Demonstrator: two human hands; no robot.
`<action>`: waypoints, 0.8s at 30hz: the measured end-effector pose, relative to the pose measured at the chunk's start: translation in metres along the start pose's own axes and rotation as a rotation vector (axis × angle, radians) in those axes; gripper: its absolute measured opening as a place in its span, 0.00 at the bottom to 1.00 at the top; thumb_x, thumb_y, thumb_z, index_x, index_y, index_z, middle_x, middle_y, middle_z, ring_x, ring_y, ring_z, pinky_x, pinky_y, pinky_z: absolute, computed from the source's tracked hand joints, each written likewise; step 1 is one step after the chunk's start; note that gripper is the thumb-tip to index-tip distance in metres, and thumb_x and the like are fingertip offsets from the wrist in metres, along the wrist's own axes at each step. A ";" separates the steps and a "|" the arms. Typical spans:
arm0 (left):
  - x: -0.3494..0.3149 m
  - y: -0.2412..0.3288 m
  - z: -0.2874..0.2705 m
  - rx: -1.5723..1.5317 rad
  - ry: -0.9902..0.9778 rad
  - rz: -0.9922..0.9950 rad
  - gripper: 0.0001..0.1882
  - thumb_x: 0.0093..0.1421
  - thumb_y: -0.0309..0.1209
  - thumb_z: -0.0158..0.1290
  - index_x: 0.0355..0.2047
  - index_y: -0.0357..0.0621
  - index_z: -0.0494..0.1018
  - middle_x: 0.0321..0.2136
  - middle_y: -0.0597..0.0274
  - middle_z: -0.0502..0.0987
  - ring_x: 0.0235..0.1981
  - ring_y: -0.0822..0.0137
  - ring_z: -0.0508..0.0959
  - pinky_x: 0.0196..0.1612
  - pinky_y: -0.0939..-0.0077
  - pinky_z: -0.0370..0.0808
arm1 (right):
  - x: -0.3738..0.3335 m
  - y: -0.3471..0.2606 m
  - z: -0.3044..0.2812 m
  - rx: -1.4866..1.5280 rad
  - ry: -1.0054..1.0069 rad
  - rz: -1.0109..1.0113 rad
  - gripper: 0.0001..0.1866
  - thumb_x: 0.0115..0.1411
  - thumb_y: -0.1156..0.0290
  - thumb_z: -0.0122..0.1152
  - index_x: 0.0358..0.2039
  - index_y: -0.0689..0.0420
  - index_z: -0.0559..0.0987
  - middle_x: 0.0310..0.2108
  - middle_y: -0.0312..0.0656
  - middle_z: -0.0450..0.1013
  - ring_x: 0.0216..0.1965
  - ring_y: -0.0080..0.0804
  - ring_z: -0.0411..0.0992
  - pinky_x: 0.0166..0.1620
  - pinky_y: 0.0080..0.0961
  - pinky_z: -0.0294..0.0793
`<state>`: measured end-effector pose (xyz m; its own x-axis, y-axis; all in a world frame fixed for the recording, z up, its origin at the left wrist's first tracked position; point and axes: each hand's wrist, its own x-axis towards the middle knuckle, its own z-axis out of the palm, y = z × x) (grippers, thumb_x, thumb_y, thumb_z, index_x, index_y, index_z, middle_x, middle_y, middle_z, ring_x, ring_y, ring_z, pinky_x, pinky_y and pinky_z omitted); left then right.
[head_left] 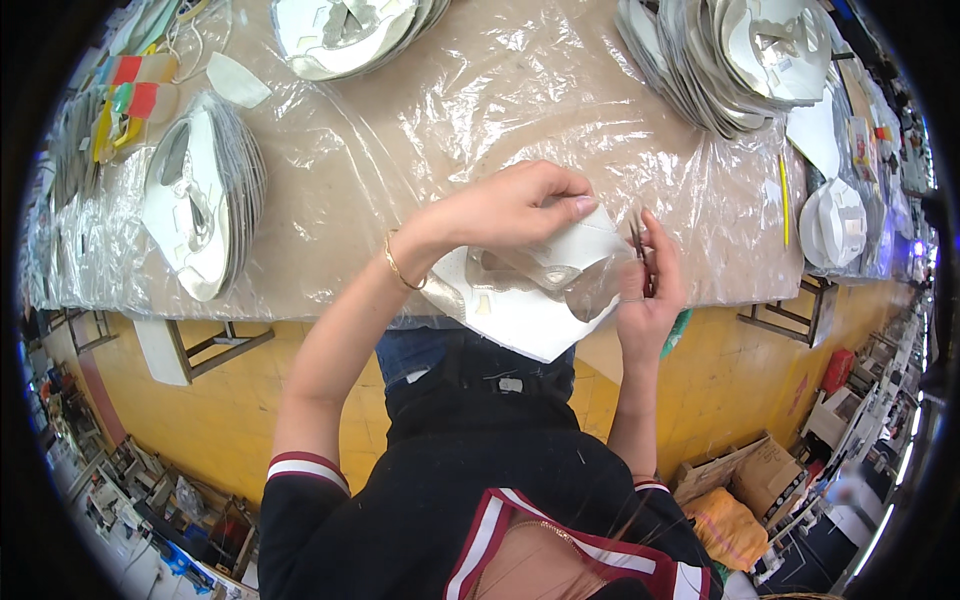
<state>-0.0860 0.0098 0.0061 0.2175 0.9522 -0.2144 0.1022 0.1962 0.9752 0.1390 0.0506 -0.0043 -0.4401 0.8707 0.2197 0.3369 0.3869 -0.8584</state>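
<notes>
A white and beige shoe upper [525, 325] hangs over the table's near edge in front of me. My left hand [525, 205] pinches its upper part between thumb and fingers, with the wrist bent over it. At the piece's right side, my right hand [650, 290] is closed around small dark thread snips [637, 238], whose slim blades point away from me. Part of the snips is hidden by the fingers. The right fingers lie close to the upper's edge; whether they touch it I cannot tell.
Stacks of similar uppers stand at the left [205, 200], far middle [350, 35] and far right [740, 60] of the plastic-covered table [480, 120]. A yellow stick [784, 200] lies at the right. Cardboard boxes [765, 475] and an orange sack [728, 528] sit on the floor.
</notes>
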 end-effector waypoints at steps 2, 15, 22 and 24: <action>-0.005 -0.004 0.003 -0.030 0.172 0.126 0.18 0.67 0.39 0.49 0.46 0.36 0.73 0.34 0.62 0.76 0.36 0.74 0.72 0.42 0.77 0.70 | -0.001 0.009 0.008 0.037 -0.068 0.078 0.13 0.62 0.73 0.61 0.46 0.63 0.77 0.33 0.32 0.74 0.37 0.17 0.68 0.38 0.15 0.68; -0.077 -0.028 0.033 0.311 0.814 -0.135 0.26 0.55 0.32 0.61 0.53 0.39 0.69 0.46 0.54 0.74 0.51 0.58 0.72 0.55 0.66 0.67 | 0.003 0.019 0.012 0.259 0.012 0.333 0.11 0.61 0.67 0.63 0.40 0.60 0.76 0.24 0.26 0.66 0.25 0.12 0.60 0.27 0.11 0.56; -0.050 -0.029 0.046 0.896 0.657 0.162 0.12 0.52 0.30 0.61 0.38 0.46 0.76 0.48 0.58 0.72 0.53 0.56 0.69 0.56 0.60 0.61 | 0.009 0.008 0.006 -0.574 -0.004 -0.220 0.21 0.55 0.57 0.67 0.47 0.51 0.79 0.37 0.34 0.72 0.38 0.30 0.69 0.46 0.31 0.58; -0.043 -0.035 0.048 0.897 0.576 0.153 0.09 0.52 0.30 0.61 0.34 0.45 0.76 0.48 0.58 0.71 0.52 0.56 0.69 0.54 0.59 0.62 | 0.010 0.005 0.002 -0.651 -0.133 -0.315 0.18 0.55 0.60 0.66 0.46 0.51 0.80 0.37 0.34 0.73 0.36 0.29 0.70 0.47 0.30 0.56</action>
<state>-0.0529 -0.0495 -0.0209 -0.1774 0.9649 0.1934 0.8384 0.0453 0.5431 0.1341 0.0603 -0.0071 -0.6809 0.6605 0.3165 0.5860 0.7505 -0.3056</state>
